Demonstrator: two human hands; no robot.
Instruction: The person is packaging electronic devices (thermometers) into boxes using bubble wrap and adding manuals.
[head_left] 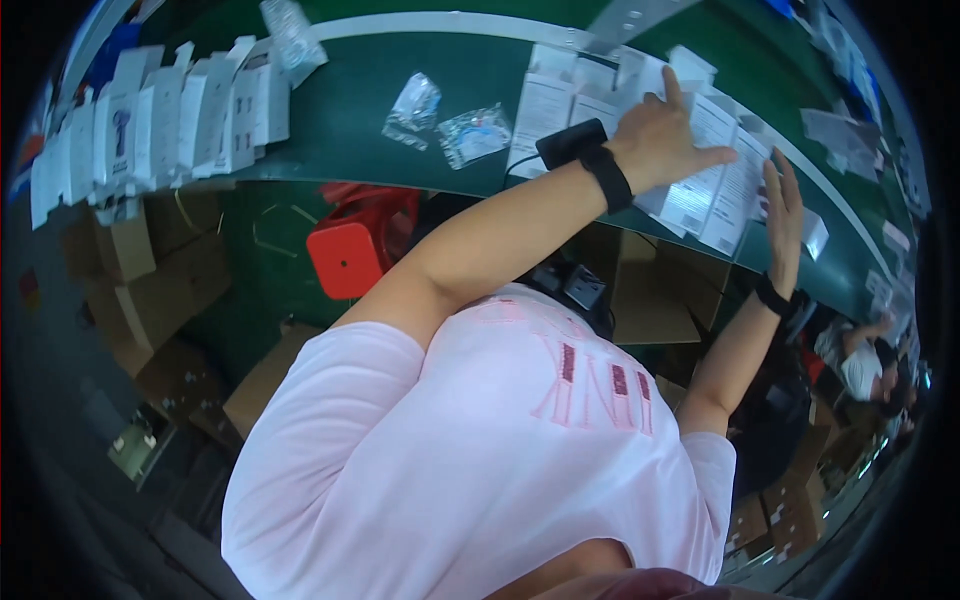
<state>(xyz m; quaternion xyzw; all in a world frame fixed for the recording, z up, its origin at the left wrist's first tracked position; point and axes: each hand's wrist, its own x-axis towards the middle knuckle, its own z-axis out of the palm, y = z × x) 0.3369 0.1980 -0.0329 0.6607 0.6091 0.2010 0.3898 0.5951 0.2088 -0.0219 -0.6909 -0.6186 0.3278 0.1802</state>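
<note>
A row of flat white printed boxes [712,205] lies side by side on the green table, several with raised end flaps. My left hand [655,145] is over the middle of this row, index finger stretched toward the far side and thumb spread to the right. It grips nothing that I can see; its other fingers are partly hidden. At the row's right end my right hand [784,215] is upright with its fingers extended, beside the last box. Whether its palm touches that box I cannot tell. Dark bands circle both wrists, and a black block [572,143] sits by the left one.
Several upright white boxes with raised flaps [150,135] stand at the table's left. Clear plastic bags [415,108] lie on the green table [350,90]. Below are a red stool [345,260] and cardboard cartons [165,290]. Another person [862,365] is far right.
</note>
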